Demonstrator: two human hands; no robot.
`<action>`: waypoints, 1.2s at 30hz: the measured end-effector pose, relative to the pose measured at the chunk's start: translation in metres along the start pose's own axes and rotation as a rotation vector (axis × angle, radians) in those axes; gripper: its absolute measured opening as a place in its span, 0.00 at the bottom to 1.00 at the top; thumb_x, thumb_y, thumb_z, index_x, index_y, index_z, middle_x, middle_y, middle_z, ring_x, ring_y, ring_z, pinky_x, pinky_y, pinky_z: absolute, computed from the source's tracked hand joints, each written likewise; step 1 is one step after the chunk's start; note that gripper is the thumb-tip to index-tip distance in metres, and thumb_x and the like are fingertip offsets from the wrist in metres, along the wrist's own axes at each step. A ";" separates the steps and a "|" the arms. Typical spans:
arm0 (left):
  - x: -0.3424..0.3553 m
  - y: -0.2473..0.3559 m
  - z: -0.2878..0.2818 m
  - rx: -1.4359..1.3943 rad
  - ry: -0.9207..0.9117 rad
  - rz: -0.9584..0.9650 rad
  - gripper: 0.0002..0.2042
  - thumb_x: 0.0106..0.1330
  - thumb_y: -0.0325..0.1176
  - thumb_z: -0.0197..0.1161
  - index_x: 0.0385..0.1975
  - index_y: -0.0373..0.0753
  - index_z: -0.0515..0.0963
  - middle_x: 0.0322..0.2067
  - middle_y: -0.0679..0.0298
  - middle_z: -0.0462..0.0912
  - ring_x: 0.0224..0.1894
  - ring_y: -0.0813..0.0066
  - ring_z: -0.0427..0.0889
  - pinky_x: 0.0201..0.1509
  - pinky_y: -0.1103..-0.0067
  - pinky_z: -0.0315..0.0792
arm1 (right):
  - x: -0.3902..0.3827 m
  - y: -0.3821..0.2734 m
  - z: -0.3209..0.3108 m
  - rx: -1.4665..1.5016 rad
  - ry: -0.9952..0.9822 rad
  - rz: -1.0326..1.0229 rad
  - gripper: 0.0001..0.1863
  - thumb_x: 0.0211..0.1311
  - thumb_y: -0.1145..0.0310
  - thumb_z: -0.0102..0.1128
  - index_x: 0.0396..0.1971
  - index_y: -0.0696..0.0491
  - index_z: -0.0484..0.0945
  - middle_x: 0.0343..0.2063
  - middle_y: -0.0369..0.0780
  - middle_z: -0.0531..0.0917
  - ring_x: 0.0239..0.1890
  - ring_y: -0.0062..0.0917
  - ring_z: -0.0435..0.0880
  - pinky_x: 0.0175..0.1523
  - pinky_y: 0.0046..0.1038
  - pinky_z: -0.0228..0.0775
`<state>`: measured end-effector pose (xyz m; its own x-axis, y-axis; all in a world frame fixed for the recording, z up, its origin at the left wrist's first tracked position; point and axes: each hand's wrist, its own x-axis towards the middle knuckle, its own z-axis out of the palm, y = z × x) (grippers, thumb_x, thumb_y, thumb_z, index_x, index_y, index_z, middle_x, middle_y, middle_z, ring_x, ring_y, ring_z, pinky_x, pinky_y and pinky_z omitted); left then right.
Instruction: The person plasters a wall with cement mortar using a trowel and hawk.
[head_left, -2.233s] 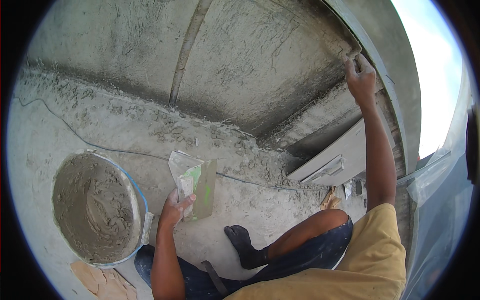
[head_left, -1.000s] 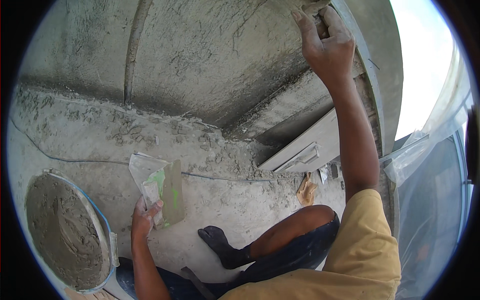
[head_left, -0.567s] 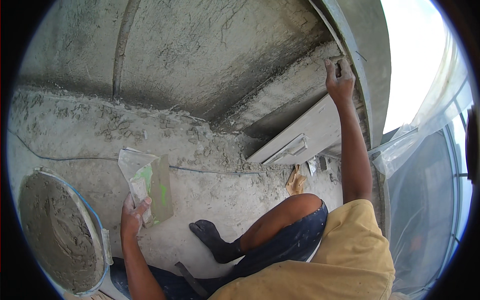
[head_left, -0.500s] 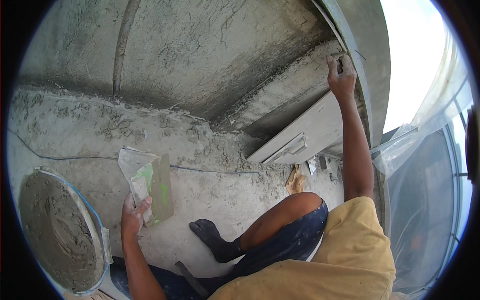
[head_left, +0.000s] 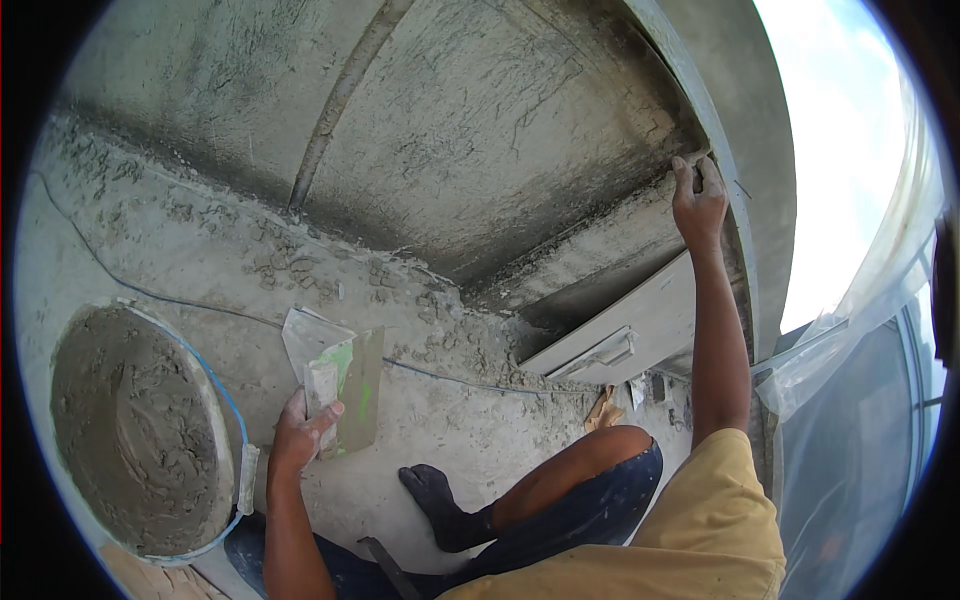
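Note:
My left hand (head_left: 300, 435) is closed round the pale handle of a flat trowel (head_left: 364, 395) with green patches on its plate. A pale, triangular-looking blade (head_left: 312, 335) shows beside that plate; whether it is a separate tool I cannot tell. My right hand (head_left: 700, 205) reaches far out at the upper right, fingers bent together at the corner where the rough mortar band (head_left: 620, 235) meets the curved edge (head_left: 715, 120). What those fingers grip is hidden. Below that band leans a long pale board (head_left: 660, 305) with a handle (head_left: 605, 352).
At the left stands a round tub (head_left: 218, 415) of wet grey mortar (head_left: 130, 430). A cable (head_left: 180, 300) crosses the floor, strewn with mortar crumbs (head_left: 290, 265). Crumpled brown paper (head_left: 603, 408) lies by my knee. Clear plastic sheeting (head_left: 820, 360) hangs at the right.
The view has shifted, so most things appear lower and further right. My right hand stays at the corner, its fingers turned a little. The left hand still holds the trowel.

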<state>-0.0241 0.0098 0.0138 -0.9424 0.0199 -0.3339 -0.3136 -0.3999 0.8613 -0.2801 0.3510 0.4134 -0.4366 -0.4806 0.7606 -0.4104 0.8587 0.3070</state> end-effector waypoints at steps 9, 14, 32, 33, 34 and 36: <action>-0.001 0.001 -0.005 -0.183 -0.008 0.011 0.26 0.61 0.33 0.65 0.58 0.30 0.69 0.51 0.58 0.78 0.52 0.70 0.76 0.59 0.76 0.66 | 0.063 -0.132 0.037 0.095 0.069 -0.050 0.13 0.61 0.64 0.62 0.33 0.61 0.78 0.25 0.46 0.79 0.25 0.38 0.77 0.33 0.35 0.69; 0.007 -0.001 -0.004 -0.680 -0.009 -0.109 0.29 0.61 0.36 0.65 0.61 0.32 0.66 0.51 0.58 0.77 0.52 0.66 0.78 0.57 0.71 0.70 | 0.002 -0.182 0.019 0.623 -0.463 -0.095 0.16 0.65 0.58 0.61 0.31 0.57 0.79 0.16 0.33 0.72 0.20 0.14 0.69 0.25 0.22 0.60; -0.005 -0.005 -0.003 -0.995 -0.137 0.043 0.26 0.67 0.40 0.56 0.62 0.33 0.65 0.55 0.52 0.75 0.55 0.60 0.77 0.61 0.67 0.71 | -0.212 -0.136 0.056 1.462 -2.037 0.866 0.17 0.65 0.62 0.57 0.32 0.65 0.79 0.16 0.40 0.77 0.14 0.22 0.73 0.18 0.22 0.64; -0.004 -0.004 -0.001 -0.935 -0.064 0.029 0.25 0.67 0.39 0.56 0.61 0.33 0.66 0.54 0.54 0.76 0.53 0.63 0.79 0.59 0.68 0.72 | -0.214 -0.123 0.055 1.380 -1.992 0.836 0.17 0.66 0.62 0.56 0.32 0.64 0.79 0.16 0.39 0.77 0.14 0.21 0.73 0.19 0.22 0.65; -0.004 -0.003 0.001 -0.873 0.008 0.015 0.25 0.67 0.39 0.57 0.60 0.33 0.67 0.53 0.56 0.77 0.51 0.65 0.80 0.57 0.70 0.74 | -0.215 -0.116 0.053 1.300 -1.947 0.808 0.16 0.66 0.62 0.56 0.31 0.62 0.80 0.15 0.39 0.77 0.15 0.20 0.73 0.20 0.22 0.65; -0.001 -0.003 0.007 -0.923 -0.001 0.038 0.24 0.67 0.39 0.56 0.60 0.33 0.67 0.52 0.56 0.78 0.51 0.65 0.80 0.57 0.69 0.74 | -0.214 -0.108 0.054 1.183 -1.775 0.751 0.16 0.67 0.62 0.55 0.32 0.61 0.80 0.16 0.38 0.77 0.16 0.19 0.74 0.21 0.22 0.65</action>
<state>-0.0231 0.0169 0.0142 -0.9503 -0.0072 -0.3112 -0.0660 -0.9723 0.2242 -0.1856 0.3514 0.1871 -0.4588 -0.4250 -0.7803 0.2717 0.7690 -0.5786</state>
